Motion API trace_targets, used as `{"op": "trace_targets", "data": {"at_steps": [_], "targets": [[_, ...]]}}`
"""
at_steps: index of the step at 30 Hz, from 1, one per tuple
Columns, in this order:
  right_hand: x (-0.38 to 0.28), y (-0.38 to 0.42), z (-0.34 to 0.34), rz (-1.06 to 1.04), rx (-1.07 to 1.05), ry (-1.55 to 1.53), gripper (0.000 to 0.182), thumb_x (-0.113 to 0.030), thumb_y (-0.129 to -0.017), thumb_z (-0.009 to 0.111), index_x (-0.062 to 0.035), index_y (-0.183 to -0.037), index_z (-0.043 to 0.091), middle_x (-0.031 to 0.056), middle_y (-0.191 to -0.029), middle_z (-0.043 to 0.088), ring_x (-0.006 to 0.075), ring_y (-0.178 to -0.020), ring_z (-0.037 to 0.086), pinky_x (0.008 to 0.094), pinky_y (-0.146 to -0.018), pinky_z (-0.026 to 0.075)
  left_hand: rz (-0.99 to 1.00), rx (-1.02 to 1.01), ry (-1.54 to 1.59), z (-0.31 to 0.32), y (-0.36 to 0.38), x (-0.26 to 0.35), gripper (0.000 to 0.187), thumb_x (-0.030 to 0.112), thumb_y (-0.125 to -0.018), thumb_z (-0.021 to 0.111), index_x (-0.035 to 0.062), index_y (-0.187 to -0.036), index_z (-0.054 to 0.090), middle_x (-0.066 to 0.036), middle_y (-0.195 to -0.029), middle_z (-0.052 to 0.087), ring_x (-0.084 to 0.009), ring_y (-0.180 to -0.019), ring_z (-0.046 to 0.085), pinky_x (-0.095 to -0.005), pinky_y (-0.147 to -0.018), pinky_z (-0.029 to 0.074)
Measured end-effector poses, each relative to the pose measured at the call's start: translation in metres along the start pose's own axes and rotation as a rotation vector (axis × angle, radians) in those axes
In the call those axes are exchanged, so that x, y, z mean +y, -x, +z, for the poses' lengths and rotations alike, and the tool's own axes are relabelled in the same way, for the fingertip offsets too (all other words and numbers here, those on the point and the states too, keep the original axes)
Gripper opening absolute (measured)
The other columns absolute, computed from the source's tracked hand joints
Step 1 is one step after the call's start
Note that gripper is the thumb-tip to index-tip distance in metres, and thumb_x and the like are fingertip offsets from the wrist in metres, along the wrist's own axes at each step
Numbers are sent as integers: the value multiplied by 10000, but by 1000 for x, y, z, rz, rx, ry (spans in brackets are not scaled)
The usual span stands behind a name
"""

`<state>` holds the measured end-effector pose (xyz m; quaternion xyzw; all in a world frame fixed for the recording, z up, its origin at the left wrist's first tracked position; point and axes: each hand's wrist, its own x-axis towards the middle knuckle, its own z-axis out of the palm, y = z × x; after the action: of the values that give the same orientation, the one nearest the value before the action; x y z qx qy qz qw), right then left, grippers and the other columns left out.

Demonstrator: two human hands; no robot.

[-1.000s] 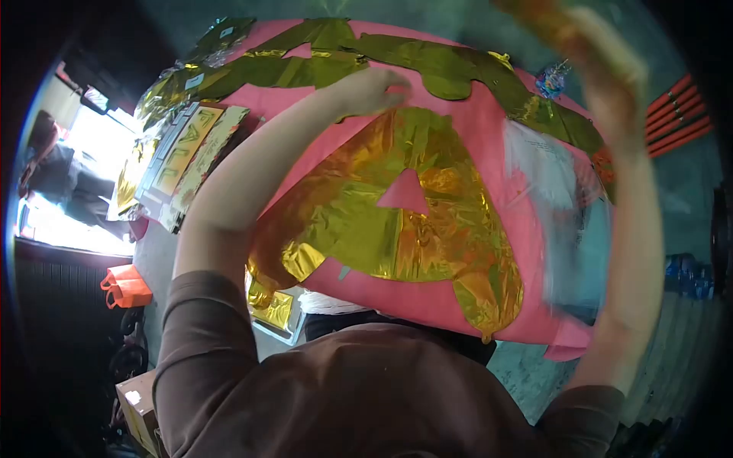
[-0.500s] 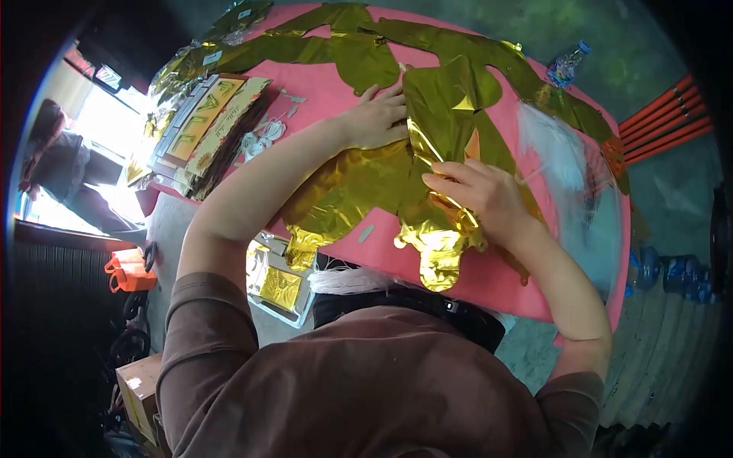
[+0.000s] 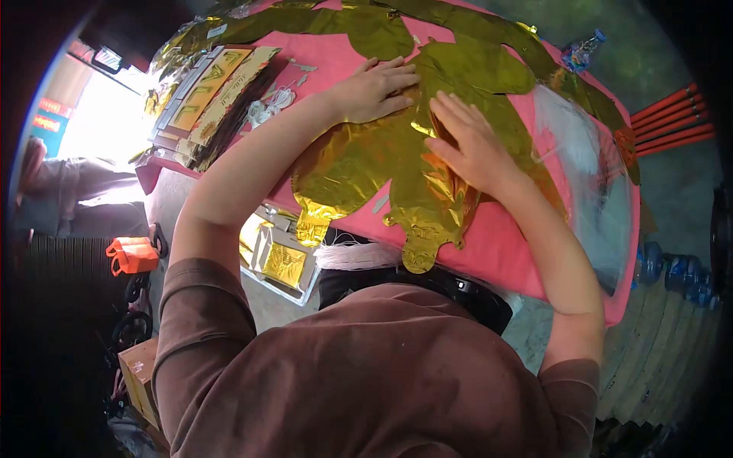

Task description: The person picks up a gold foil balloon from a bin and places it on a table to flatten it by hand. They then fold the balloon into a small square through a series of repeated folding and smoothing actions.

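Left hand (image 3: 374,93): while it lies open, we anchor the gold foil (image 3: 347,164).
Right hand (image 3: 482,156): open, thumb apart; we best smooth creases (image 3: 441,182) gently.

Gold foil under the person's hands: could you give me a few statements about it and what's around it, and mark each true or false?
1. The left hand and right hand both rest on the gold foil. True.
2. The right hand is squeezing a bottle. False: it lies open on the foil; the bottle is near the far right edge of the pink cloth.
3. White string lies beside the printed cards. True.
4. The orange bag sits on the pink cloth. False: the bag is off it, to the left.
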<state>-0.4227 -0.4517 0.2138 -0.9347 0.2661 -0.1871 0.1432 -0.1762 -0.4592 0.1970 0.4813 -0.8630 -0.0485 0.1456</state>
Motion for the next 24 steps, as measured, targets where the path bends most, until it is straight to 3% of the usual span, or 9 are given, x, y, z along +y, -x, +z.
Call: {"op": "trace_targets", "data": {"at_steps": [2,6,14,20,24], "targets": [[-4,0,12,12,-62,53,640,-377,-883,535,-11,-1372,346,191,-1442,305,331,-1352,259,480,-1103,176,-6,41,29,-1,0,-1,493,352,-928,486,77,-1331,416,-125,-1426,359,-283,-1367,248,-481,-1096,197],[-19,8,14,28,-123,87,651,-415,-886,513,-13,-1371,351,181,-1450,293,316,-1367,229,474,-1110,153,-57,111,25,3,5,-3,481,359,-912,492,46,-1276,462,-163,-1375,406,-303,-1337,298,-480,-1085,222],[-31,16,9,29,-150,102,655,-411,-883,518,-25,-1381,339,166,-1451,294,298,-1370,225,463,-1111,156,-48,95,25,4,5,-6,447,296,-934,451,30,-1293,446,-181,-1375,408,-305,-1331,311,-447,-1084,230],[-32,19,11,24,-138,113,652,-415,-886,508,-31,-1385,337,162,-1455,289,293,-1368,230,457,-1113,156,-43,140,59,8,5,-8,444,303,-898,478,43,-1258,475,-164,-1351,430,-301,-1321,324,-491,-1075,244],[-31,20,13,13,-119,116,651,-409,-888,505,-31,-1388,333,161,-1455,289,295,-1365,235,456,-1112,158,-24,123,21,7,5,-8,443,280,-921,480,27,-1284,449,-176,-1358,421,-305,-1313,337,-436,-1076,250]]}}
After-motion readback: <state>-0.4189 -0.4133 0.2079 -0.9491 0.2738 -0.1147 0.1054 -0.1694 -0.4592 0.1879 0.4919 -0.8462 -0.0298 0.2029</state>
